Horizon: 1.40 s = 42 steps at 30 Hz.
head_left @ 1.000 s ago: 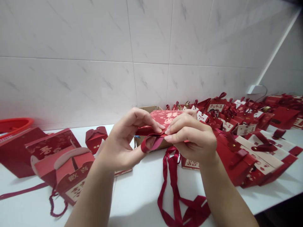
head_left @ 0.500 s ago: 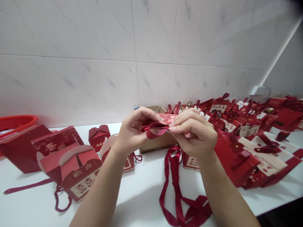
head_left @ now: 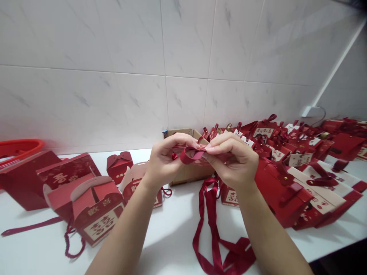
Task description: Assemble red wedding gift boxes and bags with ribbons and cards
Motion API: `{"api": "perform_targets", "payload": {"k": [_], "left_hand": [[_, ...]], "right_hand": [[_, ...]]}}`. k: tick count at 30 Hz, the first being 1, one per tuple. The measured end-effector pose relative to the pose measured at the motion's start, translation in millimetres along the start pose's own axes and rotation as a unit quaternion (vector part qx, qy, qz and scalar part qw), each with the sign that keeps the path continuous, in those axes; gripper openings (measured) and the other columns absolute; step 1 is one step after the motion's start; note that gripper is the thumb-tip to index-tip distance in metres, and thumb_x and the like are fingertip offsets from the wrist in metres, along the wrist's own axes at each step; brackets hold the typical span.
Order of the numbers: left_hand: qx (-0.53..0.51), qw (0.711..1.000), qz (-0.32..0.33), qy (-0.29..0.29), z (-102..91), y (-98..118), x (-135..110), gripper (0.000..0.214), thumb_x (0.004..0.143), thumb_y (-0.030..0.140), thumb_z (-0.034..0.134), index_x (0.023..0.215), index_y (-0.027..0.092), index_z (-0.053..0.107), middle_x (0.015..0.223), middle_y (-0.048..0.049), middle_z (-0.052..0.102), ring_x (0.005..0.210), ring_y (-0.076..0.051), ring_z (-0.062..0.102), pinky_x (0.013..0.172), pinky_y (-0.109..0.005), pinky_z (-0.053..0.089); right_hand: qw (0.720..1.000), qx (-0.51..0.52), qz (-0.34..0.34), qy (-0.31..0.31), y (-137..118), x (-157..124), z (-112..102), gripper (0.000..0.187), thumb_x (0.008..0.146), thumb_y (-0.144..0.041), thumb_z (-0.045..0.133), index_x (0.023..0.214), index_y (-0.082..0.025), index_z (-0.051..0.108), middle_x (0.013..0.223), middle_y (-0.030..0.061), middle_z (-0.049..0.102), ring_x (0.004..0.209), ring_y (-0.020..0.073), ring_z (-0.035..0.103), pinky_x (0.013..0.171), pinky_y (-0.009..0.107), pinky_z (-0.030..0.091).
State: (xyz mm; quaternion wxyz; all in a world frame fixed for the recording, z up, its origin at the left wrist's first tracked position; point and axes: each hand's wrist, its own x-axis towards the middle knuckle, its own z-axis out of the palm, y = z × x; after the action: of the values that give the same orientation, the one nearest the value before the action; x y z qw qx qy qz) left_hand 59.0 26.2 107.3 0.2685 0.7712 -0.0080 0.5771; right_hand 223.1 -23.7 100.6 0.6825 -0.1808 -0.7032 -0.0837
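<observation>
My left grip (head_left: 168, 157) and right grip (head_left: 235, 158) pinch a ribbon loop (head_left: 186, 156), seemingly unfinished; ribboned boxes (head_left: 276, 193) stand right, apparently complete, loose ribbons (head_left: 211, 214) lying near, unattached.

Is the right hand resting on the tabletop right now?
No, the right hand is raised above the white tabletop, pinching the looped ribbon.

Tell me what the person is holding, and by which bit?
A burgundy ribbon loop, pinched at its right end, where its strands meet, by the right grip. The left grip reaches close beside; exactly what it pinches is hidden.
</observation>
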Motion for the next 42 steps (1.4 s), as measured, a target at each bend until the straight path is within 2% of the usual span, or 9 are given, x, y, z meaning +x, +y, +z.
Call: {"api": "perform_targets", "payload": {"k": [4,7,9,11,16,22,31,35,42], "left_hand": [[0.078,0.995,0.058,0.002,-1.5,1.1,1.0,0.013,0.082,0.013,0.065,0.089,0.024,0.069,0.083,-0.0044,0.069,0.081,-0.019,0.064,0.074,-0.036,0.053],[0.137,0.984,0.111,-0.016,-2.8,6.6,3.2,0.014,0.081,0.014,0.067,0.088,0.025,0.070,0.083,-0.0041,0.072,0.080,-0.019,0.065,0.075,-0.038,0.053],[0.162,0.978,0.131,-0.028,-3.3,10.9,4.3,0.015,0.080,0.013,0.067,0.088,0.026,0.070,0.085,-0.0045,0.073,0.081,-0.020,0.066,0.075,-0.038,0.053],[0.172,0.974,0.142,-0.032,-3.4,14.4,4.7,0.017,0.079,0.012,0.067,0.089,0.025,0.070,0.084,-0.0050,0.073,0.080,-0.020,0.065,0.073,-0.038,0.053],[0.177,0.972,0.148,-0.034,-2.7,17.3,4.4,0.022,0.076,0.008,0.070,0.090,0.025,0.070,0.087,-0.0056,0.073,0.081,-0.020,0.065,0.074,-0.037,0.052],[0.187,0.972,0.141,-0.026,-2.6,16.2,4.3,0.013,0.081,0.016,0.066,0.088,0.026,0.070,0.084,-0.0047,0.074,0.078,-0.020,0.066,0.072,-0.038,0.053],[0.188,0.972,0.135,-0.030,-2.1,15.6,2.6,0.025,0.078,0.005,0.064,0.092,0.026,0.067,0.084,-0.0038,0.072,0.079,-0.019,0.065,0.076,-0.037,0.052],[0.185,0.973,0.133,-0.034,-1.9,15.7,3.1,0.025,0.078,0.003,0.063,0.091,0.024,0.067,0.084,-0.0045,0.072,0.079,-0.018,0.064,0.076,-0.037,0.051],[0.166,0.981,0.096,0.000,2.3,17.5,1.6,0.017,0.080,0.008,0.063,0.089,0.022,0.065,0.083,-0.0051,0.071,0.074,-0.017,0.063,0.070,-0.033,0.052]], "right_hand": [[0.998,0.019,0.047,-0.049,-2.3,3.0,-5.5,0.018,0.076,-0.007,0.067,0.087,-0.021,0.064,0.082,0.0017,0.063,0.079,0.0147,0.061,0.069,0.029,0.052],[0.990,0.021,0.094,-0.107,-4.9,6.0,-11.6,0.029,0.077,-0.009,0.066,0.103,-0.021,0.063,0.090,0.0027,0.061,0.083,0.0145,0.060,0.071,0.029,0.052],[0.986,0.020,0.095,-0.133,-6.9,7.7,-14.4,0.035,0.076,-0.007,0.063,0.109,-0.021,0.063,0.094,0.0034,0.060,0.086,0.0148,0.060,0.074,0.029,0.052],[0.987,0.017,0.075,-0.142,-8.6,8.9,-15.8,0.033,0.076,-0.006,0.063,0.105,-0.020,0.066,0.095,0.0040,0.059,0.088,0.0150,0.059,0.077,0.030,0.051],[0.989,0.008,0.041,-0.140,-10.4,9.9,-16.0,0.028,0.075,-0.006,0.064,0.099,-0.020,0.067,0.094,0.0043,0.060,0.089,0.0157,0.059,0.079,0.031,0.052],[0.989,0.020,0.074,-0.130,-11.8,8.8,-14.6,0.024,0.078,-0.006,0.062,0.096,-0.021,0.066,0.094,0.0043,0.057,0.090,0.0156,0.058,0.079,0.031,0.053],[0.982,0.069,0.144,-0.105,-12.9,7.1,-9.5,0.026,0.075,0.000,0.061,0.090,-0.020,0.066,0.092,0.0025,0.056,0.090,0.0127,0.059,0.072,0.023,0.056],[0.983,0.070,0.139,-0.100,-12.0,6.8,-8.6,0.025,0.074,0.000,0.062,0.089,-0.019,0.066,0.091,0.0022,0.057,0.091,0.0124,0.059,0.074,0.023,0.056],[0.985,0.076,0.136,-0.077,-11.6,5.9,-5.3,0.030,0.073,0.008,0.057,0.084,-0.018,0.065,0.089,0.0015,0.056,0.087,0.0111,0.059,0.072,0.022,0.054]]}}
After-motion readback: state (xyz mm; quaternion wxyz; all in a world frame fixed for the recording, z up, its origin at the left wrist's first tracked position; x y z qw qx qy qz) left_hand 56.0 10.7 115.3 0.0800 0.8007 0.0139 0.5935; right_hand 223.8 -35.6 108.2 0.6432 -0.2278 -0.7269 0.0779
